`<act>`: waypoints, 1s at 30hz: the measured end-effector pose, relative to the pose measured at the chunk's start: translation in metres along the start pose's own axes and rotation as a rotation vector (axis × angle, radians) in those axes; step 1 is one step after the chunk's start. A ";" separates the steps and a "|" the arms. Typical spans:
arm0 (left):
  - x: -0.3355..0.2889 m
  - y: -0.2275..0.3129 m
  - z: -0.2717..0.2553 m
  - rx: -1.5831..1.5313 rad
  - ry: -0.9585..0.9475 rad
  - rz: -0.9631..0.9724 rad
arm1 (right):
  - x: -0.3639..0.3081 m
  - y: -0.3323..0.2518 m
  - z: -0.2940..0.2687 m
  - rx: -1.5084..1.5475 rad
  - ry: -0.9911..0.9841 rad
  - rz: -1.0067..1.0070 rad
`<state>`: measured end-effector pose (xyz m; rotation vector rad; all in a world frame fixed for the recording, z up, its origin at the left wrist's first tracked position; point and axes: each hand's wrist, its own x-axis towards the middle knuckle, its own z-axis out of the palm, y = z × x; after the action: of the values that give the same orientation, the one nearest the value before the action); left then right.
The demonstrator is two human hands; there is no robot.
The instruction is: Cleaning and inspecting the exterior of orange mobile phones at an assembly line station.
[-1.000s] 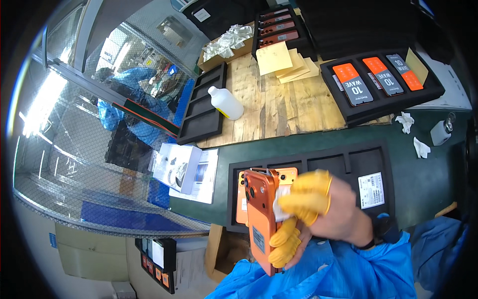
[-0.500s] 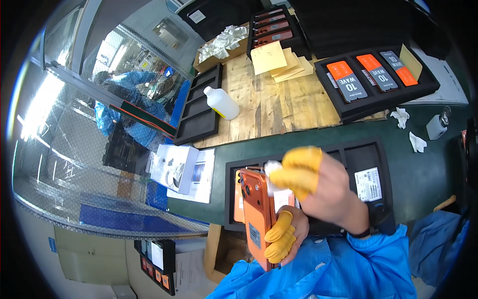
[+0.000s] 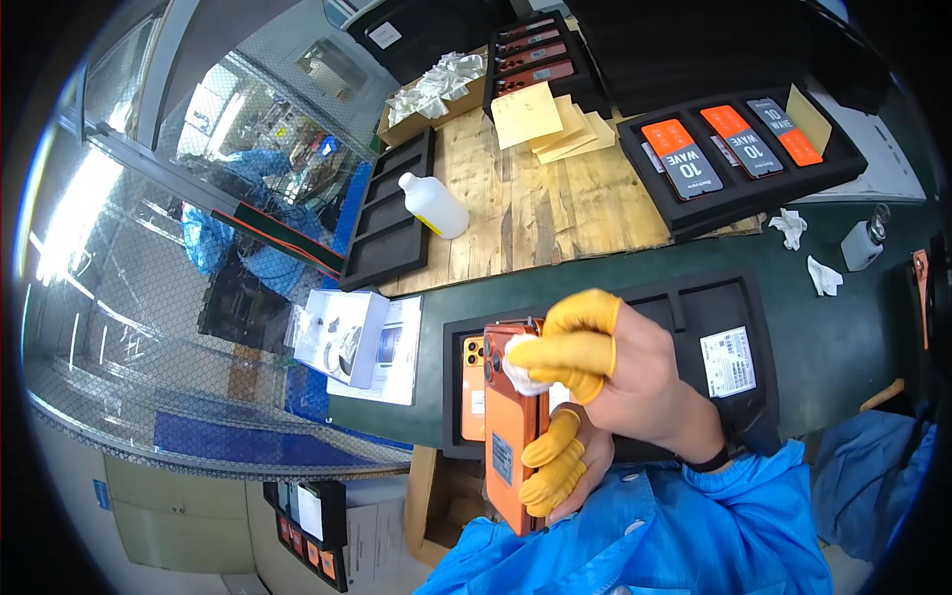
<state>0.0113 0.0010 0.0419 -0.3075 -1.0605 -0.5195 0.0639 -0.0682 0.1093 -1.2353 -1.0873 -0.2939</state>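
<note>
My left hand, in yellow finger cots, grips an orange smartphone by its side. The phone stands upright, its back with the camera lenses and a dark label turned to the left. Yellow cots also cover fingers of my right hand, which pinches a crumpled white wipe against the upper back beside the lenses. Behind the held phone, a second orange phone lies in a black foam tray. A white label sheet lies in that tray's right part.
A white plastic bottle stands on the wooden board, near yellow paper sheets. A tray of boxed or wrapped phones is at the far right. A small dispenser bottle stands beside used wipes. An open white box lies left.
My right hand has brought the wipe left and down onto the phone's back by the lenses. My left hand keeps its grip on the phone.
</note>
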 end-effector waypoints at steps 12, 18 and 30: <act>-0.006 -0.005 -0.006 0.079 -0.227 -0.075 | -0.002 0.051 -0.051 -0.440 0.070 0.128; 0.010 -0.033 0.055 0.641 0.795 0.412 | -0.103 0.076 -0.220 -1.106 0.201 0.492; -0.019 0.014 0.017 1.349 1.428 -0.443 | -0.066 -0.015 -0.117 -0.465 -0.247 0.613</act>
<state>-0.0004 0.0257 0.0331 1.3558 0.1301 -0.1894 0.0793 -0.1981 0.0746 -1.9951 -0.8101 0.0903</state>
